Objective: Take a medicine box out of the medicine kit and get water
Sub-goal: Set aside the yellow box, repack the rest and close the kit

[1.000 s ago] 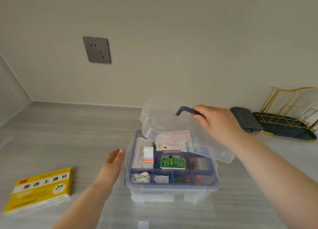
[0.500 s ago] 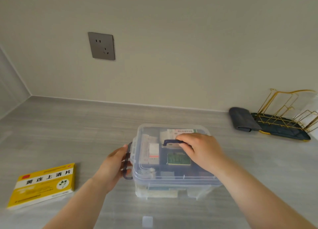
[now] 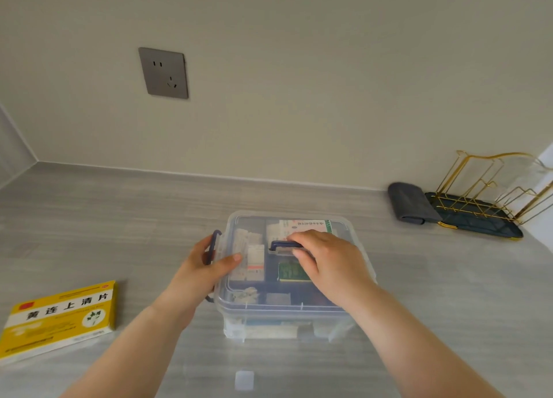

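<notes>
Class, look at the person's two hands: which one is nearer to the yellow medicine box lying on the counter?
Left. The left hand grips the medicine kit's left side, on the side facing the yellow medicine box. The right hand rests on the kit's lid, farther away.

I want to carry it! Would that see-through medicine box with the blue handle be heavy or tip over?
The medicine kit looks packed with small cartons, so probably light for its size. Its base is broad and flat, so tipping seems unlikely. The right hand is at the top handle, and the lid looks closed, though I can't tell if it's latched.
</notes>
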A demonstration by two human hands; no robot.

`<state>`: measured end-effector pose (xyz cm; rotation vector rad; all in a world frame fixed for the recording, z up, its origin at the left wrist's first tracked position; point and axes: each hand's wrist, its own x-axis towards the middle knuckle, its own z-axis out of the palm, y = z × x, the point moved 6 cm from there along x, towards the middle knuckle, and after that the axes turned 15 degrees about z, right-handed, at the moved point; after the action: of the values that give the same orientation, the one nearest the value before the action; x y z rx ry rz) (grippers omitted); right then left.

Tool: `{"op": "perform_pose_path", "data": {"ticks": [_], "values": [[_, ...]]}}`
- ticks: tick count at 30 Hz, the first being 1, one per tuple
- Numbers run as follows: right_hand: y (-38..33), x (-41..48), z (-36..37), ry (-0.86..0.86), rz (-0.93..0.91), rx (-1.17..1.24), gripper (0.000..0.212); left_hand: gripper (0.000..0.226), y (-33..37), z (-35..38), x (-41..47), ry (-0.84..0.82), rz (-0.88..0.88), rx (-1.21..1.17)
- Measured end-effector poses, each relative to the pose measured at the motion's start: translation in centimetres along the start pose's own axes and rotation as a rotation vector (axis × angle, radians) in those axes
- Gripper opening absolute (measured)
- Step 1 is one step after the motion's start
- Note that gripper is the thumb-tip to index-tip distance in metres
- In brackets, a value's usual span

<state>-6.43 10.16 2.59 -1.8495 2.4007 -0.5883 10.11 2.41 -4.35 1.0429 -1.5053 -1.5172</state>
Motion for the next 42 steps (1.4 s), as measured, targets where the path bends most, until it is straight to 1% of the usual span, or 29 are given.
{"op": "perform_pose_path", "data": {"ticks": [2, 5, 7, 11, 13, 17, 19, 22, 25, 30, 34, 38, 40, 42], "values": [[0.0, 0.1, 0.5, -0.045, 0.019, -0.017, 0.030, 0.056, 0.0, 0.0, 0.0, -0.027, -0.003, -0.004], [0.0, -0.4, 0.9, -0.036, 0.074, -0.032, 0.042, 0.046, 0.0, 0.3, -0.1, -0.074, 0.007, -0.018], [0.0, -1.2, 1.4, -0.028, 0.104, -0.012, 0.047, 0.038, -0.3, 0.3, -0.3, -0.057, 0.015, -0.038], [0.4, -1.5, 1.6, -0.064, 0.155, 0.087, 0.049, 0.023, -0.9, 0.7, -0.7, 0.015, 0.021, -0.089], [0.8, -1.1, 1.5, -0.089, 0.182, 0.134, 0.049, 0.024, -0.9, 0.7, -0.7, 0.042, 0.024, -0.090], [1.2, -1.0, 1.7, -0.124, 0.232, 0.187, 0.052, 0.024, -0.5, 0.6, -0.5, 0.031, 0.034, -0.077], [1.4, -1.0, 1.9, -0.119, 0.261, 0.134, 0.056, 0.021, -0.4, 0.7, -0.5, 0.023, 0.037, -0.083], [1.7, -0.6, 1.9, -0.121, 0.303, 0.077, 0.057, 0.023, -0.3, 0.9, -0.6, 0.021, 0.051, -0.090], [2.1, 1.0, 1.9, -0.183, 0.306, -0.005, 0.057, 0.026, -0.3, 1.1, -0.7, 0.030, 0.054, -0.103], [2.9, 2.9, 3.5, -0.295, 0.366, -0.158, 0.056, 0.027, -0.3, 1.0, -0.8, 0.033, 0.048, -0.115], [3.1, 2.9, 4.0, -0.265, 0.372, -0.141, 0.054, 0.033, -0.2, 1.1, -0.9, 0.026, 0.054, -0.120], [3.2, 3.0, 4.1, -0.257, 0.365, -0.136, 0.053, 0.051, 0.2, 1.3, -0.5, -0.018, 0.068, -0.183], [3.1, 3.0, 4.1, -0.251, 0.363, -0.148, 0.052, 0.047, 0.4, 1.4, -0.3, -0.060, 0.087, -0.153], [2.9, 2.9, 4.1, -0.251, 0.358, -0.145, 0.052, 0.043, 0.7, 1.5, 0.0, -0.062, 0.124, -0.105]]}}
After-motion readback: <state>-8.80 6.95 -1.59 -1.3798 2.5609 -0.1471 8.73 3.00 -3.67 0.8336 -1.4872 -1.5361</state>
